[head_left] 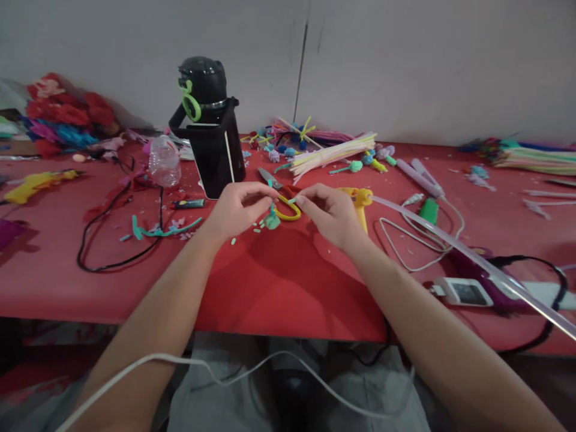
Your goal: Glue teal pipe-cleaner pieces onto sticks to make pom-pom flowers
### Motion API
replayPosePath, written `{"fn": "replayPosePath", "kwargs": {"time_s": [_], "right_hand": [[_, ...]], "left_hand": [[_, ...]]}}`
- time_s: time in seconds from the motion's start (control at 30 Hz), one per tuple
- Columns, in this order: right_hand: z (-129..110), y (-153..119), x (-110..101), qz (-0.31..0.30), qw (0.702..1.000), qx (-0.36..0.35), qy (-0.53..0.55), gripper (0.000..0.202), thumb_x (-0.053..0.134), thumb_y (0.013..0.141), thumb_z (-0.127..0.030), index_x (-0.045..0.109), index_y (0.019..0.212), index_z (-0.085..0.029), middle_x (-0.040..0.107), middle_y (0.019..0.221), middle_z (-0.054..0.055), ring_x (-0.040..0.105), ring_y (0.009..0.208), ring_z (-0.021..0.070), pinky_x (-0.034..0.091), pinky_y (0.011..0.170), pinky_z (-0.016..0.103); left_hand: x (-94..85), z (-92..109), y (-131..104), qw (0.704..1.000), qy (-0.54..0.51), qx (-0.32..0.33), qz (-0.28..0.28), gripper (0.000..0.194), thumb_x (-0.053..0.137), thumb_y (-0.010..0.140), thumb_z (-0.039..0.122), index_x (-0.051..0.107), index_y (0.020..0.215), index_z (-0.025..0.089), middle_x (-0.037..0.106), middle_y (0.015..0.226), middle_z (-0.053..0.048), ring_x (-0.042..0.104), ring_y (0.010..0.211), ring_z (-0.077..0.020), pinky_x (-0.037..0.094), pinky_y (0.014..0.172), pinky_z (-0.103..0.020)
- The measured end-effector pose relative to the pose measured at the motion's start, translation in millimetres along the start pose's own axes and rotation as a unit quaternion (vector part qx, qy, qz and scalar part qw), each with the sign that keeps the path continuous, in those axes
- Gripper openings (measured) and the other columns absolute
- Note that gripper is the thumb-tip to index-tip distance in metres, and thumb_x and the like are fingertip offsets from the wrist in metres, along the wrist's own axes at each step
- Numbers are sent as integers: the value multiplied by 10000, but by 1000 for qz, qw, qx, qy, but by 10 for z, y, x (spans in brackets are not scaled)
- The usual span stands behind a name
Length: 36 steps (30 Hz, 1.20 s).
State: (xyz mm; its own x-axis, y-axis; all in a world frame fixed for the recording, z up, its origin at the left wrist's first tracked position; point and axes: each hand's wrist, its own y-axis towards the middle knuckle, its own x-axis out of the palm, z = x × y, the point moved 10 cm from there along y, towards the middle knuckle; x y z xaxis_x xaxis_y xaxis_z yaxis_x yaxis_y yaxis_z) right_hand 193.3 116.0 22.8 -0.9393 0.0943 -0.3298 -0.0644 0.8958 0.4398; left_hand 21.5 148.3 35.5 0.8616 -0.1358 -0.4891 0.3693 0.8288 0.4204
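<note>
My left hand (240,210) pinches the stem of a teal pipe-cleaner piece (272,221), whose fuzzy round head hangs below the fingertips. Between the thumb and forefinger of my right hand (330,213) is a small pale green bit of pipe cleaner (292,201). The two hands are a short gap apart above the red table. Just behind that gap lie scissors (288,210) with yellow and orange handles, partly hidden by my fingers. Several tiny light green clippings (233,242) are scattered beneath my left hand. A yellow glue gun (361,198) is beside my right hand.
A long clear glue stick (450,243) juts right from the glue gun. Behind my left hand stands a black tumbler in a holder (218,150). Pipe-cleaner bundles (335,156), a lilac hair-straightener-like tool (420,178), a plastic bottle (164,162) and cables (83,240) surround the work area.
</note>
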Motion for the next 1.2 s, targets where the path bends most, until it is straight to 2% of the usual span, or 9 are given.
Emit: {"fn": "replayPosePath", "kwargs": {"time_s": [0.17, 0.3, 0.43, 0.67, 0.83, 0.97, 1.1, 1.2], "right_hand": [[-74, 16, 62, 9, 999, -25, 20, 197, 622, 929, -376, 658, 855, -197, 640, 768, 9, 533, 660, 139, 419, 647, 292], [-126, -6, 64, 18, 999, -37, 10, 176, 620, 928, -354, 650, 842, -204, 634, 770, 8, 529, 669, 139, 417, 645, 291], [-113, -14, 86, 1, 999, -38, 10, 180, 625, 925, -357, 646, 848, -196, 636, 776, 9, 537, 683, 138, 416, 649, 291], [-61, -20, 134, -11, 998, -49, 36, 227, 669, 915, -415, 658, 846, -199, 659, 795, 16, 556, 712, 147, 425, 652, 298], [-51, -31, 136, -9, 998, -39, 43, 246, 706, 904, -420, 661, 807, -198, 642, 729, 2, 531, 646, 135, 409, 609, 295], [-127, -39, 110, 2, 997, -78, 11, 211, 671, 932, -363, 639, 803, -199, 618, 735, 2, 527, 659, 137, 408, 620, 297], [-234, -62, 85, 32, 989, -134, -62, 185, 632, 952, -291, 616, 788, -206, 580, 759, 9, 517, 679, 142, 422, 645, 306], [-282, -74, 68, 49, 983, -152, -90, 176, 629, 948, -256, 617, 779, -208, 565, 769, 12, 512, 680, 143, 430, 649, 310]], "left_hand": [[166, 145, -42, 998, -44, 2, -47, 152, 741, 851, 327, 792, 883, 187, 775, 809, -49, 728, 725, -181, 592, 668, -264], [175, 126, -40, 998, -51, -6, -47, 183, 744, 862, 352, 784, 838, 175, 755, 765, -54, 711, 678, -174, 574, 609, -252], [158, 104, -34, 999, -33, -5, -43, 204, 730, 865, 357, 764, 801, 167, 729, 721, -39, 664, 625, -147, 536, 569, -229], [154, 142, -28, 999, -27, 3, -42, 198, 716, 855, 333, 760, 804, 147, 711, 703, -29, 623, 606, -121, 510, 574, -210], [175, 151, -25, 998, -24, 6, -53, 182, 699, 857, 309, 754, 804, 143, 719, 717, -32, 629, 620, -122, 505, 577, -207], [181, 178, -32, 999, -3, 18, -46, 195, 691, 870, 315, 755, 810, 141, 729, 724, -34, 645, 634, -130, 520, 605, -217], [166, 250, -43, 998, 39, 50, -16, 187, 674, 882, 295, 773, 842, 142, 768, 795, -47, 697, 728, -149, 555, 713, -232], [149, 260, -43, 997, 54, 59, 2, 185, 672, 889, 282, 786, 846, 142, 779, 800, -48, 712, 740, -151, 563, 720, -227]]}}
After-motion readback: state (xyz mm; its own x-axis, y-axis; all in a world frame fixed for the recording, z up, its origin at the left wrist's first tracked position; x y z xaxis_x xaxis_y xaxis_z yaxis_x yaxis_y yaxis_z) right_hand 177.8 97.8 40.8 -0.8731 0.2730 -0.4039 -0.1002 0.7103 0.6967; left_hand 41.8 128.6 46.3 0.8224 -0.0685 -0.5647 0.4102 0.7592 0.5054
